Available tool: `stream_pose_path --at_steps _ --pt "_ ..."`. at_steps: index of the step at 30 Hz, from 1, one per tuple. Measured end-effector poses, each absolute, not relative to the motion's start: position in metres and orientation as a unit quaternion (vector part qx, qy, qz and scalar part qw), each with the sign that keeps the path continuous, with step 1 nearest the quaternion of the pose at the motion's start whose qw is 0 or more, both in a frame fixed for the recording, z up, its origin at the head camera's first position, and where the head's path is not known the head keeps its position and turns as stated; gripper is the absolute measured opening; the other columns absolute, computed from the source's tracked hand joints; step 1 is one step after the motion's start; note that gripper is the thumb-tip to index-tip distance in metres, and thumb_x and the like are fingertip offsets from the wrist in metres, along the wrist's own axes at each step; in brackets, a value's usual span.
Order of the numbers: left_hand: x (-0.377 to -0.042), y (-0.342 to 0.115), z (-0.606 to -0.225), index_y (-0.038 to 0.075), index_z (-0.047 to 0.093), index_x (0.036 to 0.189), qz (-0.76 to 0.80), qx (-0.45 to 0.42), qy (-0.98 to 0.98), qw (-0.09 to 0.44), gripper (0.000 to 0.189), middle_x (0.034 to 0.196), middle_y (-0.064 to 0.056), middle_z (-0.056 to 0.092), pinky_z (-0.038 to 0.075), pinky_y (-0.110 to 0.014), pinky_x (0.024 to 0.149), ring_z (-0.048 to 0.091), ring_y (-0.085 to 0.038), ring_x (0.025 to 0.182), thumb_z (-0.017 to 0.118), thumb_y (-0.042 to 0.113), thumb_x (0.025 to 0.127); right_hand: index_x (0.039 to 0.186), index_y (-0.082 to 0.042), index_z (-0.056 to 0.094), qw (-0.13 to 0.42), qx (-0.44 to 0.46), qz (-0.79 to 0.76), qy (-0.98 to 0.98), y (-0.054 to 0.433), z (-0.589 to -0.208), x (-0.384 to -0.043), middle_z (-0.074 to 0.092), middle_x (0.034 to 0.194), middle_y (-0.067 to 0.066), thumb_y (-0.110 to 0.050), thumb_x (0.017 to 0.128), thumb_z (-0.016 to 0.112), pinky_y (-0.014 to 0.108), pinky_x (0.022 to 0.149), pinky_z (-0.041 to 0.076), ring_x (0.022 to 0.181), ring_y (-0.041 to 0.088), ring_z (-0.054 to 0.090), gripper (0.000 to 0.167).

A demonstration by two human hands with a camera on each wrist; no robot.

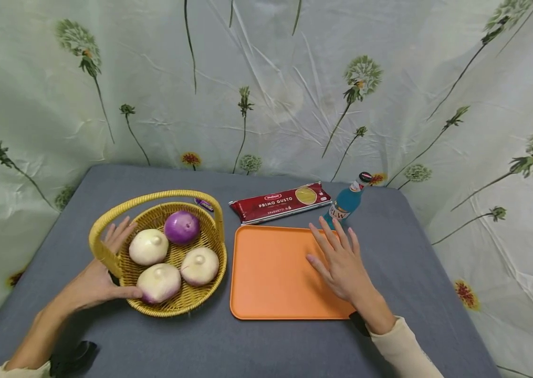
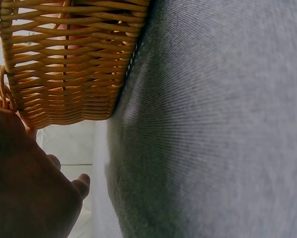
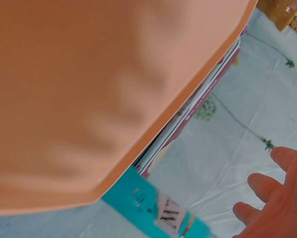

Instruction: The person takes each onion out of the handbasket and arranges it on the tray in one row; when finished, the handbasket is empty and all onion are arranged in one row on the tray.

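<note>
At the left side of a yellow wicker basket [image 1: 219,270] is my left hand [image 1: 93,281], its fingers extended by the base of the arched handle and its thumb over the near rim. In the left wrist view, the hand [image 2: 34,183] is beside the woven basket wall [image 2: 74,74], with some fingertips apart from it. Inside the basket sit a purple onion [image 1: 182,228] and several whitish turnip-like vegetables [image 1: 149,247]. My right hand [image 1: 342,265], fingers spread and holding nothing, hovers over the right part of an orange tray [image 1: 271,273].
Behind the tray lies a red spaghetti packet [image 1: 280,203]. A blue bottle [image 1: 346,203] with a dark cap is at the tray's far right corner. A small purple wrapped item [image 1: 204,204] lies behind the basket. Floral fabric [image 1: 275,105] hangs around the grey table [image 1: 228,346].
</note>
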State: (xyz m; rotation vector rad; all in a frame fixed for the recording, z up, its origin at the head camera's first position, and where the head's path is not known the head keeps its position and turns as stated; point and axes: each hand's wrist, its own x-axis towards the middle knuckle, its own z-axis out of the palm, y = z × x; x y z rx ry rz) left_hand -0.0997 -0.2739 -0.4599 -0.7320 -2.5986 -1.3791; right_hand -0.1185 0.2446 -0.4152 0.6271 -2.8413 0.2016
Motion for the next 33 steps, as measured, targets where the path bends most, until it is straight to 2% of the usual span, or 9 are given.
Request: stream_pose_path --at_steps 5,9,12,15,22,24,27,30,33 --pt "-0.100 -0.275 -0.463 0.004 0.020 0.159 -0.462 -0.261 -0.845 0.063 0.136 0.169 -0.010 -0.002 -0.015 -0.072 0.110 -0.018 -0.022 0.152 0.098 0.028 0.051 0.160 -0.027 0.024 0.108 0.237 0.077 -0.962 0.231 -0.415 -0.117 0.020 0.168 0.005 -0.053 0.104 0.042 0.059 0.119 0.006 0.154 0.034 0.012 0.065" --pt "-0.101 -0.276 -0.466 0.001 0.019 0.158 -0.459 -0.270 -0.844 0.070 0.137 0.169 -0.010 0.002 -0.014 -0.061 0.117 -0.016 -0.024 0.153 0.098 0.029 0.050 0.161 -0.028 0.023 0.105 0.255 0.087 -0.957 0.220 -0.415 -0.116 0.018 0.168 0.003 -0.055 0.104 0.038 0.060 0.119 0.007 0.154 0.033 0.012 0.064" --pt "-0.102 -0.276 -0.466 0.001 0.020 0.158 -0.455 -0.271 -0.845 0.068 0.136 0.168 -0.009 0.004 -0.013 -0.063 0.116 -0.015 -0.020 0.153 0.098 0.031 0.051 0.161 -0.029 0.022 0.095 0.270 0.098 -0.953 0.211 -0.414 -0.116 0.017 0.168 0.003 -0.056 0.104 0.038 0.059 0.119 0.006 0.154 0.033 0.012 0.065" --pt "-0.102 -0.277 -0.465 0.000 0.021 0.157 -0.455 -0.271 -0.846 0.061 0.133 0.167 -0.012 0.004 -0.011 -0.071 0.112 -0.015 -0.017 0.152 0.097 0.033 0.052 0.161 -0.031 0.020 0.083 0.286 0.101 -0.949 0.202 -0.412 -0.116 0.015 0.169 0.000 -0.057 0.103 0.039 0.058 0.120 0.006 0.155 0.032 0.010 0.066" --pt "-0.104 -0.275 -0.465 0.000 0.023 0.155 -0.472 -0.265 -0.840 0.048 0.131 0.167 -0.015 0.005 -0.009 -0.065 0.112 -0.010 -0.011 0.152 0.097 0.028 0.052 0.161 -0.030 0.020 0.080 0.326 0.092 -0.937 0.181 -0.407 -0.119 0.017 0.169 -0.001 -0.058 0.104 0.034 0.056 0.120 0.010 0.155 0.029 0.011 0.065" --pt "-0.104 -0.275 -0.465 0.000 0.023 0.155 -0.471 -0.264 -0.840 0.050 0.131 0.166 -0.017 0.005 -0.010 -0.066 0.112 -0.011 -0.013 0.152 0.097 0.030 0.052 0.161 -0.028 0.021 0.079 0.340 0.094 -0.932 0.176 -0.406 -0.119 0.018 0.168 -0.001 -0.057 0.105 0.033 0.056 0.120 0.012 0.155 0.028 0.012 0.064" --pt "-0.104 -0.276 -0.465 0.000 0.023 0.155 -0.469 -0.265 -0.841 0.052 0.130 0.165 -0.021 0.005 -0.011 -0.071 0.111 -0.013 -0.024 0.152 0.097 0.032 0.053 0.161 -0.026 0.022 0.078 0.363 0.096 -0.924 0.167 -0.405 -0.121 0.020 0.168 0.002 -0.057 0.105 0.031 0.057 0.119 0.016 0.154 0.029 0.015 0.064" --pt "-0.105 -0.278 -0.465 0.001 0.023 0.155 -0.465 -0.265 -0.843 0.052 0.130 0.165 -0.020 0.005 -0.010 -0.075 0.109 -0.013 -0.036 0.151 0.097 0.035 0.054 0.161 -0.025 0.021 0.075 0.385 0.103 -0.914 0.159 -0.404 -0.122 0.021 0.167 0.003 -0.056 0.105 0.031 0.056 0.119 0.019 0.153 0.029 0.018 0.064" --pt "-0.106 -0.278 -0.465 0.003 0.023 0.156 -0.464 -0.263 -0.844 0.047 0.129 0.167 -0.014 0.004 -0.010 -0.076 0.108 -0.013 -0.038 0.151 0.097 0.035 0.055 0.161 -0.024 0.021 0.074 0.408 0.114 -0.903 0.151 -0.403 -0.123 0.023 0.167 0.003 -0.055 0.106 0.031 0.054 0.119 0.021 0.153 0.027 0.018 0.064"
